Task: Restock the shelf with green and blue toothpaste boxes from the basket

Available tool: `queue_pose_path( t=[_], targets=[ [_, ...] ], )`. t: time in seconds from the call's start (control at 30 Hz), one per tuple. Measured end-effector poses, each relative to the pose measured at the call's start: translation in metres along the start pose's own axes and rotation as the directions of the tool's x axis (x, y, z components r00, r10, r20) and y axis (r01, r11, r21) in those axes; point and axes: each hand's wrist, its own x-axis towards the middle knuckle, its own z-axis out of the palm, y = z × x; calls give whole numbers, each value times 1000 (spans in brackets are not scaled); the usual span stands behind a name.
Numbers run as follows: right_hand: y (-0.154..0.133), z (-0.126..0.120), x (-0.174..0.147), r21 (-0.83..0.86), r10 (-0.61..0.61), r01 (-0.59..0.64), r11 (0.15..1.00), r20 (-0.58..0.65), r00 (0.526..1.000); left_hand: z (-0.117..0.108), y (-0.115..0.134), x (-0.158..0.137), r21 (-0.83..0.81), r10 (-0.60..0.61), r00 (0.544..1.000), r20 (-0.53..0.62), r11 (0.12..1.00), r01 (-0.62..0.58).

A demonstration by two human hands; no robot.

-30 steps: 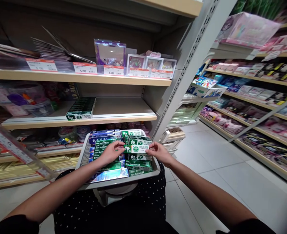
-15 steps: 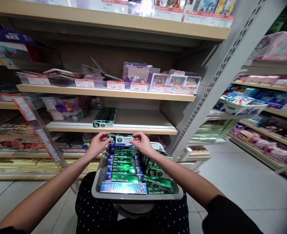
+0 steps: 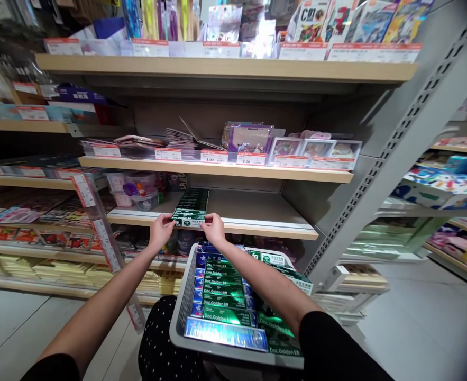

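A green-and-white toothpaste box (image 3: pixel 189 221) is held level between my two hands, at the front end of a row of like boxes (image 3: pixel 194 199) on the lower shelf. My left hand (image 3: pixel 162 230) pinches its left end, and my right hand (image 3: pixel 214 228) pinches its right end. Below them, on my lap, rests a grey basket (image 3: pixel 177 323) filled with green toothpaste boxes (image 3: pixel 224 313) and blue ones, among them a shiny blue box (image 3: pixel 225 333) along the near side. My right forearm crosses over the basket and hides part of its contents.
Clear plastic tubs (image 3: pixel 144 191) stand left of the row on the lower shelf (image 3: pixel 257 209). Above, another shelf (image 3: pixel 217 168) carries cards and small boxed goods. A price-tag strip (image 3: pixel 102 238) slants down at the left, and a slotted metal upright (image 3: pixel 379 153) rises at the right.
Both hands have carried the toothpaste box forward from above the basket to the front of the row on the shelf. The view has shifted, putting the shelves further right and lower.
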Motion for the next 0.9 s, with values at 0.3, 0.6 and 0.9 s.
queue_pose_path(
  t=[0.3,0.6,0.9],
  targets=[
    [5,6,4,-34,-26,25,999,-17,1000,5,-19,8,-48,20,999,34,999,-18],
    [11,15,26,-30,-4,2,1000,-40,999,15,-21,32,10,33,998,52,999,-34],
    [21,18,32,-39,-46,44,998,-43,998,8,-28,44,41,33,992,121,998,-39]
  ],
)
